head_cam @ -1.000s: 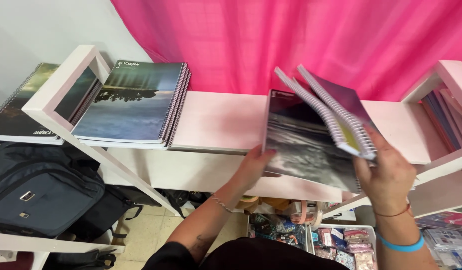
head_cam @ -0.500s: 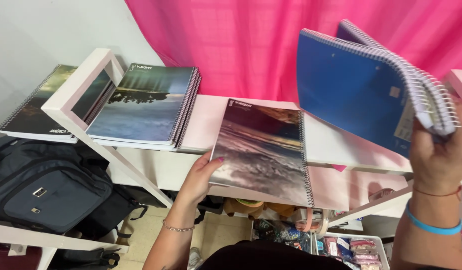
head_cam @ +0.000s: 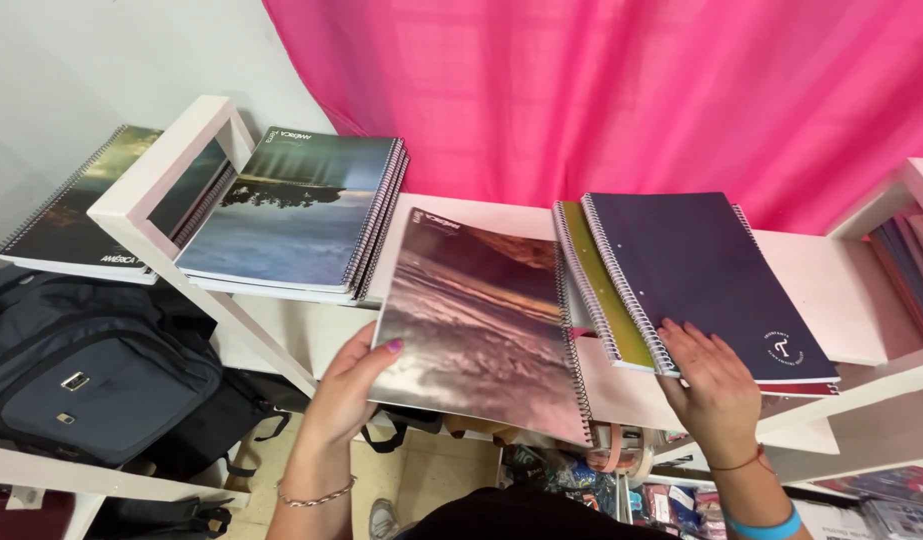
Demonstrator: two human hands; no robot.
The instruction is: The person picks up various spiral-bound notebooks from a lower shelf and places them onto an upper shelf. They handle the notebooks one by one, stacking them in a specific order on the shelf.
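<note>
Notebooks are what we have in both hands right now. Our left hand (head_cam: 346,390) is clamped on the lower left corner of a spiral notebook with a purple-brown cloudy cover (head_cam: 476,320), thumb on top of the cover and fingers hidden under it, and the book is tilted up off the white shelf (head_cam: 231,300), hanging out over its front edge. Off to the right of that hand, our right hand (head_cam: 716,385) lies flat with its fingers spread on the lower edge of a dark navy spiral notebook (head_cam: 706,280) — pressing on it rather than gripping. That navy book sits on top of a stack; just left of the fingers a yellow-green notebook (head_cam: 606,300) peeks out from beneath it.

Further left of our left hand, a stack of notebooks with a blue lake-and-sky cover (head_cam: 291,215) rests on the same shelf, and beyond a slanted white frame bar (head_cam: 166,185) lies another dark-covered notebook (head_cam: 71,215). Below and left of the left hand — a dark grey backpack (head_cam: 81,370) on a lower shelf. Behind everything hangs a bright pink curtain (head_cam: 601,90).
</note>
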